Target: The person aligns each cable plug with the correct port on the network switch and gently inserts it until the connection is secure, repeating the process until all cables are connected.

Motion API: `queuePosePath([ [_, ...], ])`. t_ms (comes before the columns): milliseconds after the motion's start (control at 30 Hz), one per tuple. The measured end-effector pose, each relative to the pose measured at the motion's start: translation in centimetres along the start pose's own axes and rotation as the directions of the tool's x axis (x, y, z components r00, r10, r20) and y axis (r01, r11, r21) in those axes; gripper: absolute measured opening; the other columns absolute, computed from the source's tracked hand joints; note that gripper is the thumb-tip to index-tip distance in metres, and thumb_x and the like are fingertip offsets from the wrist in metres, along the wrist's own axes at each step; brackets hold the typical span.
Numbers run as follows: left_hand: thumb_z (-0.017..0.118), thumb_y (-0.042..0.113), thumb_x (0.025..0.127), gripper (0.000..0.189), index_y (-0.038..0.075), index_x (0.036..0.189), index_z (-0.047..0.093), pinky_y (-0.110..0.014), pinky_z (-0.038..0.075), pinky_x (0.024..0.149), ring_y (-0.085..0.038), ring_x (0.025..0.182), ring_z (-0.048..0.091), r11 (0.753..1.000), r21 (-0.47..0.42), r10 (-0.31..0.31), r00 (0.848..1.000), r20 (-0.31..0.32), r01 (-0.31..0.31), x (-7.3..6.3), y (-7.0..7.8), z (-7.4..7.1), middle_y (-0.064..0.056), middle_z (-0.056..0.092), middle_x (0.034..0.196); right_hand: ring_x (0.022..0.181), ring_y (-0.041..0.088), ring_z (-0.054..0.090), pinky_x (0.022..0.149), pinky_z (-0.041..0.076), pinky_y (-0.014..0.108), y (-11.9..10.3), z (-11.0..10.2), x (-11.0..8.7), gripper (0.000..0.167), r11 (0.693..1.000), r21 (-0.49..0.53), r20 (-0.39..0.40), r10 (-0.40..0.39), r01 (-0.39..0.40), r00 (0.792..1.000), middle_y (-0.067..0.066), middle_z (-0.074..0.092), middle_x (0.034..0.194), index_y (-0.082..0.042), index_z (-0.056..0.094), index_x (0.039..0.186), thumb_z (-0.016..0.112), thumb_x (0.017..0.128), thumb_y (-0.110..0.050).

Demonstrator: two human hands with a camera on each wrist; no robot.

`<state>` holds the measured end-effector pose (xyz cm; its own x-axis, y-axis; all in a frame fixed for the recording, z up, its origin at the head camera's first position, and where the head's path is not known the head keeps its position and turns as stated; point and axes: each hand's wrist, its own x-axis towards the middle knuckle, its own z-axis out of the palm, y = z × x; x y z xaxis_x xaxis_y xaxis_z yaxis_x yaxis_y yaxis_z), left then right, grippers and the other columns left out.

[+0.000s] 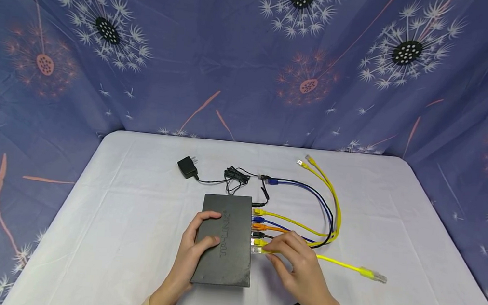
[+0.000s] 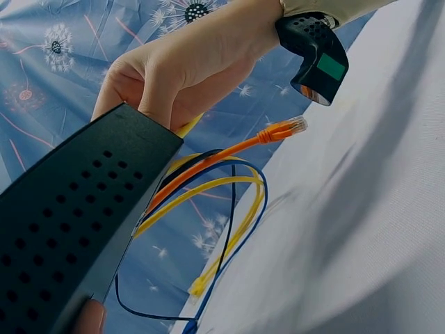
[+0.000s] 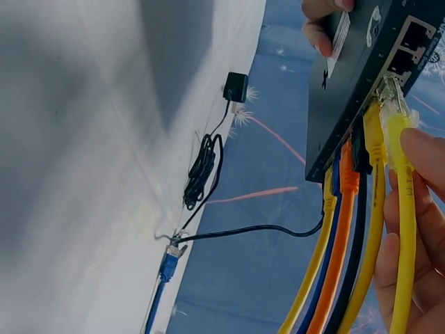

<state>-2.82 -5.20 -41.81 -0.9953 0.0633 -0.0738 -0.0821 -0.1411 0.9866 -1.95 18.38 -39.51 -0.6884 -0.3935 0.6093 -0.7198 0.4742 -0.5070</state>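
Note:
A dark TP-LINK network switch (image 1: 221, 267) is gripped at its left side by my left hand (image 1: 189, 252), with the thumb and a finger lying on its top. My right hand (image 1: 297, 266) pinches a yellow network cable (image 3: 405, 229) just behind its clear plug (image 3: 393, 101), beside the other yellow cable. The plug's tip overlaps the port row in the right wrist view; how deep it sits I cannot tell. Two vacant ports (image 3: 402, 61) show beyond it. Yellow, blue, orange (image 3: 349, 181), black and yellow cables sit plugged in along the same side.
A black power adapter (image 1: 188, 167) with a bundled cord (image 1: 236, 175) lies behind the switch on the white table (image 1: 135, 201). Loose yellow plugs (image 1: 301, 163) and a blue plug (image 1: 273, 182) lie at the back. Another yellow cable end (image 1: 373, 275) points right.

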Motion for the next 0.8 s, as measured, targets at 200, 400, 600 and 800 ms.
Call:
queuePosePath([
  [200, 0.056, 0.003, 0.080, 0.046, 0.017, 0.124, 0.057, -0.042, 0.032, 0.090, -0.028, 0.111, 0.044, 1.000, 0.002, 0.006, 1.000, -0.001, -0.006, 0.0, 0.0, 0.0, -0.006, 0.049, 0.130, 0.086, 0.014, 0.056, 0.080, 0.041, 0.018, -0.2, 0.3, 0.0, 0.021, 1.000, -0.008, -0.024, -0.011, 0.011, 1.000, -0.005, 0.062, 0.093, -0.013, 0.070, 0.093, 0.055, 0.097, -0.028],
  [400, 0.056, 0.003, 0.080, 0.046, 0.018, 0.123, 0.057, -0.042, 0.031, 0.090, -0.027, 0.112, 0.043, 1.000, 0.008, 0.007, 1.000, -0.002, -0.007, 0.0, 0.2, 0.0, -0.005, 0.049, 0.130, 0.084, 0.013, 0.055, 0.079, 0.040, 0.019, -0.2, 0.6, 0.0, 0.022, 0.999, -0.035, -0.048, -0.016, 0.014, 0.999, -0.005, 0.062, 0.092, -0.014, 0.070, 0.090, 0.056, 0.096, -0.028],
  [600, 0.056, 0.004, 0.080, 0.045, 0.018, 0.123, 0.057, -0.041, 0.032, 0.088, -0.028, 0.110, 0.044, 1.000, 0.016, 0.008, 1.000, 0.006, -0.008, -0.1, 0.3, 0.1, -0.005, 0.049, 0.130, 0.080, 0.013, 0.055, 0.074, 0.042, 0.020, 0.0, 1.2, 0.0, 0.022, 0.996, -0.050, -0.103, -0.074, 0.070, 0.992, -0.005, 0.060, 0.089, -0.012, 0.070, 0.087, 0.056, 0.096, -0.026],
  [800, 0.056, 0.004, 0.081, 0.044, 0.019, 0.123, 0.057, -0.041, 0.033, 0.087, -0.029, 0.108, 0.044, 1.000, 0.025, 0.005, 1.000, 0.014, -0.005, -0.2, 0.3, 0.1, -0.006, 0.049, 0.130, 0.077, 0.014, 0.054, 0.071, 0.043, 0.020, 0.1, 1.7, -0.1, 0.023, 0.991, -0.040, -0.160, -0.129, 0.124, 0.979, -0.001, 0.061, 0.085, -0.007, 0.069, 0.084, 0.057, 0.096, -0.021],
])
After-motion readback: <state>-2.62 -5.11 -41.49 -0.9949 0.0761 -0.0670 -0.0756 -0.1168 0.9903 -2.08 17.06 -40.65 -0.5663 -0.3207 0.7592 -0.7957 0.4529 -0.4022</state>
